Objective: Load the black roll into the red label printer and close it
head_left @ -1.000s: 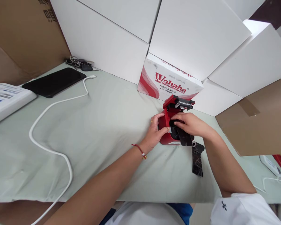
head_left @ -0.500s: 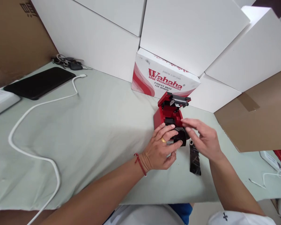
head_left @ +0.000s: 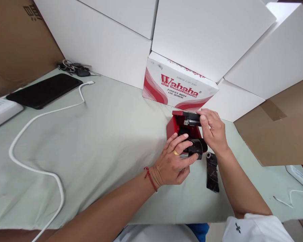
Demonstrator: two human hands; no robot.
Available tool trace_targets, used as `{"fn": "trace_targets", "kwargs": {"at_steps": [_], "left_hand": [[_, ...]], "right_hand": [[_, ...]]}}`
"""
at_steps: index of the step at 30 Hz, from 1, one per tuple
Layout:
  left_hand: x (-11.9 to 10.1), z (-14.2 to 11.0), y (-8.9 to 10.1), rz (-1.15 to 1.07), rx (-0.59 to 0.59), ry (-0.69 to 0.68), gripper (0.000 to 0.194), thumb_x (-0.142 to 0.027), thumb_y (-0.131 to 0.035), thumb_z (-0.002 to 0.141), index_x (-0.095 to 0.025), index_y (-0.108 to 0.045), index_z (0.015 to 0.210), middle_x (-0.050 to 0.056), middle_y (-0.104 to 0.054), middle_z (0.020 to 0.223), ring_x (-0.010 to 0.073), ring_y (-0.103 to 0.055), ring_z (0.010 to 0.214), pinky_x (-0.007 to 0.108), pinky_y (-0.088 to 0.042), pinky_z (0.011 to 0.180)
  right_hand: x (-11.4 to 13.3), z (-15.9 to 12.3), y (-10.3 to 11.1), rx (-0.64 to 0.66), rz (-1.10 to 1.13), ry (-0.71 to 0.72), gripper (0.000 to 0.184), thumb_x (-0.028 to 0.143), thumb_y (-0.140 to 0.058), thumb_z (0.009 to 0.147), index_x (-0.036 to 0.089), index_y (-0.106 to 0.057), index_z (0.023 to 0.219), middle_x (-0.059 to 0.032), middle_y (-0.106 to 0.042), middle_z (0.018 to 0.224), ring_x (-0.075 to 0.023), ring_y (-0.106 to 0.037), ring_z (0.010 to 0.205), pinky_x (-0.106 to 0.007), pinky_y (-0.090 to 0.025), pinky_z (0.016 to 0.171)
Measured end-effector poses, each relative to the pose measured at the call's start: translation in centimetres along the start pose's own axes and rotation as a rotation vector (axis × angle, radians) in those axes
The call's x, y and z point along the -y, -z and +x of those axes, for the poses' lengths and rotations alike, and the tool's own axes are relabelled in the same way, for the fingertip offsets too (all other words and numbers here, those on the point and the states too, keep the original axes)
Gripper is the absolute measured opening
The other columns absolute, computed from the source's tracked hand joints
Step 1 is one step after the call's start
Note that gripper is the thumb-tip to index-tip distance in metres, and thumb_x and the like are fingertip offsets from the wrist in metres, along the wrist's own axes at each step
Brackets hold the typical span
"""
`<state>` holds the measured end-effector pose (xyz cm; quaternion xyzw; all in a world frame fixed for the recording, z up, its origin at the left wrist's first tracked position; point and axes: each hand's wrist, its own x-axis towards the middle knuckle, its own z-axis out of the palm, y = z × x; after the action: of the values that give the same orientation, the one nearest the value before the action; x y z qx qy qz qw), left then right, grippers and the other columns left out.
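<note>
A small red device (head_left: 172,128) with a hinged lid (head_left: 189,117) stands on the pale green table cover (head_left: 111,134). My right hand (head_left: 213,129) grips the lid's black and metal front edge, with the lid tipped low over the body. My left hand (head_left: 175,163), wearing a gold ring and a red wrist string, holds a black roll (head_left: 197,146) at the device's near side. A black strip (head_left: 212,172) from it lies flat on the cloth beside my right forearm.
White cartons and a red-and-white Wahaha box (head_left: 178,89) wall off the back. Brown cardboard (head_left: 280,127) stands at the right. A black phone (head_left: 44,90), keys (head_left: 74,68), a white cable (head_left: 42,117) and a white box (head_left: 0,111) lie at the left.
My left hand moved from the device's left side to the black roll at its front. My right hand left the roll, rose to the lid and brought it down from upright.
</note>
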<state>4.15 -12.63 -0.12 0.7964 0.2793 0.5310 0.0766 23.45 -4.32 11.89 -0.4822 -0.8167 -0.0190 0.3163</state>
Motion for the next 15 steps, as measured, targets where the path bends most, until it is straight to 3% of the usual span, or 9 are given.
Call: {"fn": "trace_targets", "kwargs": {"at_steps": [7, 12, 15], "left_hand": [[0.7, -0.1, 0.5, -0.138, -0.111, 0.067, 0.072, -0.040, -0.070, 0.103, -0.035, -0.049, 0.172, 0.014, -0.069, 0.160, 0.0366, -0.058, 0.165, 0.060, -0.030, 0.146], [2.5, 0.4, 1.8, -0.223, -0.038, 0.222, 0.063, -0.044, -0.049, 0.117, -0.034, -0.039, 0.179, 0.013, -0.068, 0.169, 0.0331, -0.057, 0.168, 0.060, -0.021, 0.148], [3.3, 0.6, 2.2, -0.291, -0.041, 0.249, 0.060, -0.042, -0.047, 0.120, -0.035, -0.041, 0.179, 0.012, -0.073, 0.165, 0.0305, -0.063, 0.161, 0.056, -0.034, 0.142]], "right_hand": [[0.0, -5.6, 1.3, 0.098, 0.173, 0.044, 0.044, 0.042, -0.048, 0.121, 0.025, -0.089, 0.127, -0.0118, -0.087, 0.130, -0.0260, -0.081, 0.127, -0.049, -0.065, 0.113], [-1.3, -6.6, -0.3, -0.053, 0.255, 0.177, 0.037, 0.028, -0.053, 0.119, 0.027, -0.088, 0.132, -0.0088, -0.088, 0.130, -0.0236, -0.082, 0.123, -0.046, -0.066, 0.107], [-1.3, -7.0, -1.2, -0.109, 0.262, 0.174, 0.036, 0.022, -0.055, 0.117, 0.027, -0.087, 0.133, -0.0079, -0.088, 0.129, -0.0227, -0.082, 0.123, -0.045, -0.066, 0.107]]}}
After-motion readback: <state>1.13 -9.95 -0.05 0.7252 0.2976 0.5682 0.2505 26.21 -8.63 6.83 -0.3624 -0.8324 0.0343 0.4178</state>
